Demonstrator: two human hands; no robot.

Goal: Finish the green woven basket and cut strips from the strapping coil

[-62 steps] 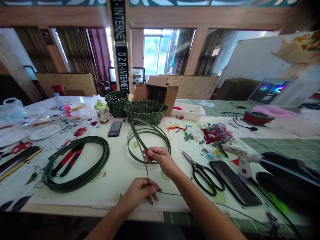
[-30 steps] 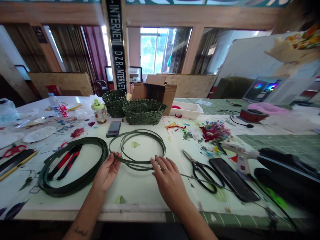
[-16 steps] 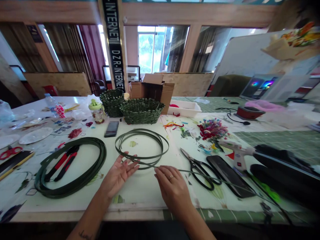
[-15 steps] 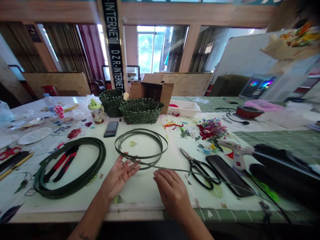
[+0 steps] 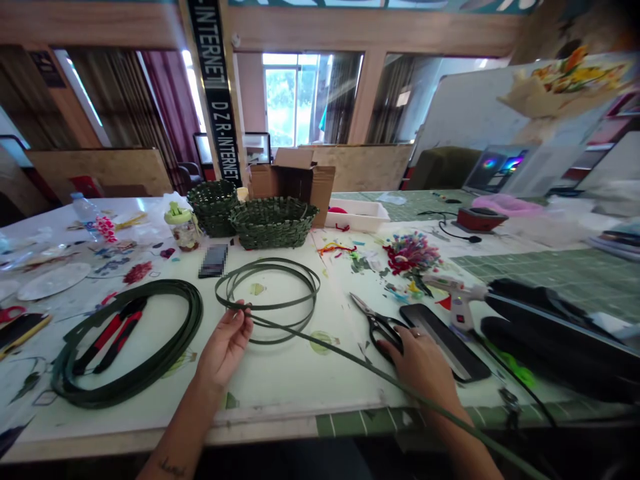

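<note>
My left hand point(image 5: 227, 341) pinches a thin green strip point(image 5: 320, 341) where it meets the near left side of a small coil of the same strip point(image 5: 300, 273) lying flat on the table. From that pinch the strip runs loose to the lower right, past the table edge. My right hand point(image 5: 423, 363) lies on the handles of black scissors point(image 5: 367, 315), with fingers curled over them; the blades point away to the upper left.
A larger dark green coil point(image 5: 187, 313) lies to the left around red-and-black pliers point(image 5: 113, 333). Two woven green baskets point(image 5: 273, 225) stand behind with a cardboard box point(image 5: 295, 180), a jar point(image 5: 183, 228) and a phone point(image 5: 213, 261). A glue gun point(image 5: 457, 292) and a black case point(image 5: 450, 347) lie right.
My right hand has moved right from the strip to the scissors' handles. My left hand went from open beside the coil to pinching the strip. The view has shifted slightly right.
</note>
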